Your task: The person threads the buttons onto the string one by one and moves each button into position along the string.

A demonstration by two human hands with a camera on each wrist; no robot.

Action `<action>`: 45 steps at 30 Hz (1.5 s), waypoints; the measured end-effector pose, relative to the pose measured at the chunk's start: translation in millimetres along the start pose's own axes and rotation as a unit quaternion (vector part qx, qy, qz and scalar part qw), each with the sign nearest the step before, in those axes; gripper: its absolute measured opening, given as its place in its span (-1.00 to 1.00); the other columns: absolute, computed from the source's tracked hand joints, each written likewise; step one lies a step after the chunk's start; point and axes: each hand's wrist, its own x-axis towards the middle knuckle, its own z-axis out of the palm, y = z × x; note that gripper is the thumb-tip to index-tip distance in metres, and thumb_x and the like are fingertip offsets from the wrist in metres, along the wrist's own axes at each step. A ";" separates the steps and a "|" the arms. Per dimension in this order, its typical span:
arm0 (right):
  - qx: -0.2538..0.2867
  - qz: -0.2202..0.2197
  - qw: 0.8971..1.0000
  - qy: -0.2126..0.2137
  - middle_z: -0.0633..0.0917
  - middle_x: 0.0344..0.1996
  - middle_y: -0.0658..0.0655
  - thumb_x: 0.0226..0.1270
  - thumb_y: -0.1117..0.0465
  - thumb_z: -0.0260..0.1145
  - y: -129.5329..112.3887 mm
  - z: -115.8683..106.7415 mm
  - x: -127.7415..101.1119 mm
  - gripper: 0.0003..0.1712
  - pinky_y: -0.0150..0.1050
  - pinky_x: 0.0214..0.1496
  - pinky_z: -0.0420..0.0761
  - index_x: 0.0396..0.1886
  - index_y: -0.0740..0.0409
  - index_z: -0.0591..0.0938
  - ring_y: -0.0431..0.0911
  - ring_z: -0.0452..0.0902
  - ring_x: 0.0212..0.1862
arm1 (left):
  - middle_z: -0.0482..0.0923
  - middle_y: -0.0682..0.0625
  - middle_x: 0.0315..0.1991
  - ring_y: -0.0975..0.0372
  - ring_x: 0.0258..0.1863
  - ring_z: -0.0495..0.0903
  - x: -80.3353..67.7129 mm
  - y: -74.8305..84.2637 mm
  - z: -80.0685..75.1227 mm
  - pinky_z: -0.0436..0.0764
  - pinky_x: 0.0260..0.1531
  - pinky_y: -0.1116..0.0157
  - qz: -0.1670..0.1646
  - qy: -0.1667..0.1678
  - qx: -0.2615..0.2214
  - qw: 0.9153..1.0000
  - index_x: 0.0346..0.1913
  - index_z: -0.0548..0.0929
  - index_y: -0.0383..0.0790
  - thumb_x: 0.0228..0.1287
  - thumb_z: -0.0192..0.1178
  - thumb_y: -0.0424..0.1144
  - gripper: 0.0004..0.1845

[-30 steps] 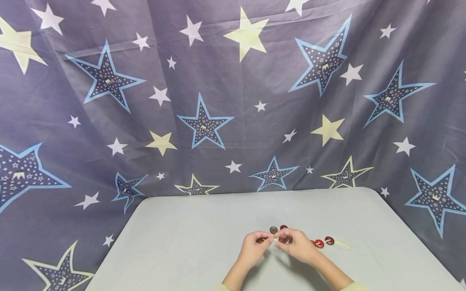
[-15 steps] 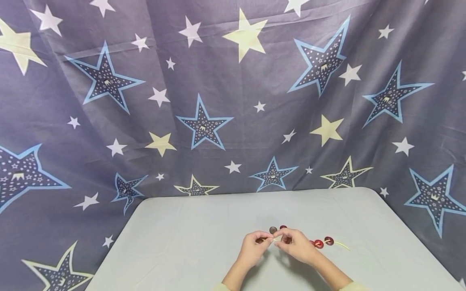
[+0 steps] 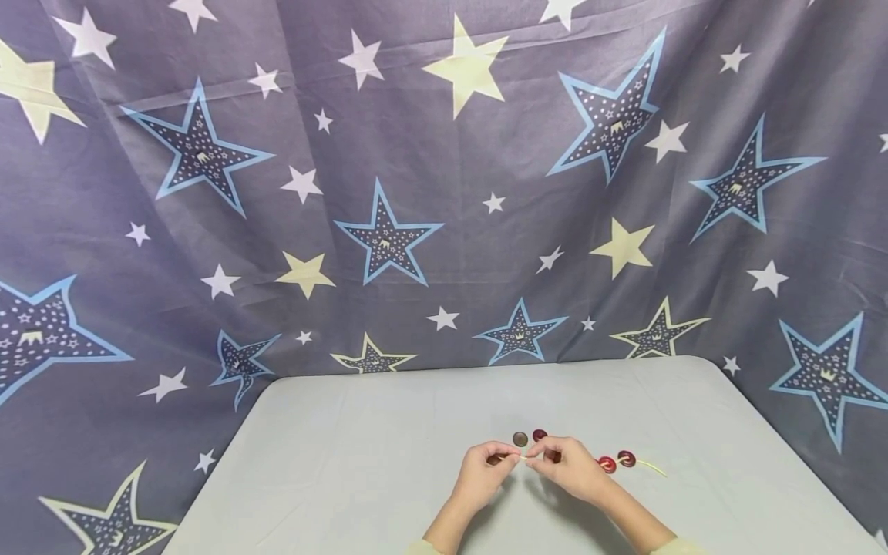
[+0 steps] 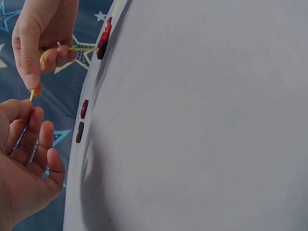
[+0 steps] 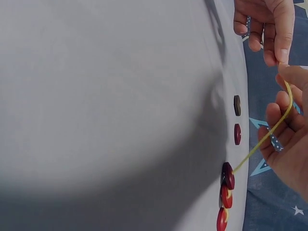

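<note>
Between my two hands runs a yellow cord (image 5: 267,136). My left hand (image 3: 480,472) pinches its end between thumb and fingertip. A short way along, my right hand (image 3: 570,468) pinches the same cord between thumb and index finger. From the right hand, the cord leads down to a strung dark red button (image 5: 228,175), with red buttons (image 5: 226,196) beyond it on the table. Apart from these, a loose brown button (image 3: 520,439) and a loose dark red button (image 3: 539,435) lie just past the fingertips. The right hand hides part of the strung row in the head view.
A white-covered table (image 3: 361,447) spreads under the hands. Behind it hangs a grey curtain (image 3: 416,316) printed with stars. The cord's other tail (image 3: 652,468) lies on the table to the right of the strung buttons.
My right fingertips have drawn slightly right from the left ones, so a short bit of cord shows between them. The left hand has hardly moved. The loose buttons show more fully.
</note>
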 end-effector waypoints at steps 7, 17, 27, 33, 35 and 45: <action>0.007 -0.005 1.000 0.011 0.41 -0.70 -0.10 0.17 0.11 0.35 1.2 -2.5 -1.0 -0.88 -0.42 -0.55 0.34 -0.41 0.06 0.68 -0.38 0.25 -0.62 | 0.66 -0.09 -0.35 0.42 -0.49 0.47 2.3 -3.7 -0.4 0.48 -0.47 0.51 0.010 0.000 -0.011 1.000 -0.28 0.68 -0.30 0.13 0.27 -0.28 -0.85; 0.013 -0.011 0.999 0.038 0.42 -0.72 -0.09 0.13 0.21 0.37 1.9 -6.6 -4.0 -0.93 -0.46 -0.57 0.33 -0.44 0.11 0.67 -0.40 0.25 -0.64 | 0.62 0.01 -0.40 0.42 -0.49 0.45 15.7 -12.7 -5.4 0.46 -0.44 0.50 0.029 0.034 0.105 0.993 -0.30 0.66 -0.27 0.01 0.34 -0.31 -0.83; -0.001 -0.018 0.999 0.043 0.43 -0.72 -0.11 0.14 0.21 0.36 2.9 -8.0 -3.6 -0.91 -0.46 -0.57 0.34 -0.43 0.15 0.67 -0.42 0.25 -0.63 | 0.62 0.03 -0.37 0.20 -0.33 0.54 29.3 -13.6 1.9 0.50 -0.26 0.32 0.096 0.054 0.307 0.945 -0.27 0.68 -0.17 -0.04 0.37 -0.19 -0.77; -0.010 -0.024 0.999 0.048 0.43 -0.73 -0.13 0.14 0.22 0.36 6.0 -7.3 -3.8 -0.94 -0.45 -0.59 0.34 -0.45 0.12 0.67 -0.42 0.25 -0.64 | 0.61 0.10 -0.34 0.21 -0.28 0.52 37.7 -18.0 14.4 0.44 -0.31 0.28 0.069 0.064 0.388 0.917 -0.24 0.68 -0.06 -0.04 0.36 -0.07 -0.73; -0.009 -0.028 0.998 0.049 0.44 -0.73 -0.13 0.14 0.21 0.36 6.4 -7.2 -4.3 -0.92 -0.45 -0.59 0.33 -0.44 0.14 0.67 -0.43 0.24 -0.64 | 0.60 0.10 -0.34 0.21 -0.30 0.50 39.2 -18.4 17.7 0.42 -0.34 0.28 0.067 0.067 0.397 0.913 -0.25 0.68 -0.05 -0.04 0.36 -0.06 -0.73; 0.002 -0.031 0.998 0.049 0.48 -0.73 -0.03 0.14 0.25 0.36 6.5 -8.4 -5.2 -0.89 -0.49 -0.60 0.30 -0.41 0.23 0.67 -0.43 0.23 -0.63 | 0.57 0.10 -0.30 0.22 -0.28 0.44 40.3 -19.9 29.5 0.34 -0.36 0.29 0.032 0.095 0.433 0.896 -0.19 0.68 -0.04 -0.04 0.35 0.04 -0.65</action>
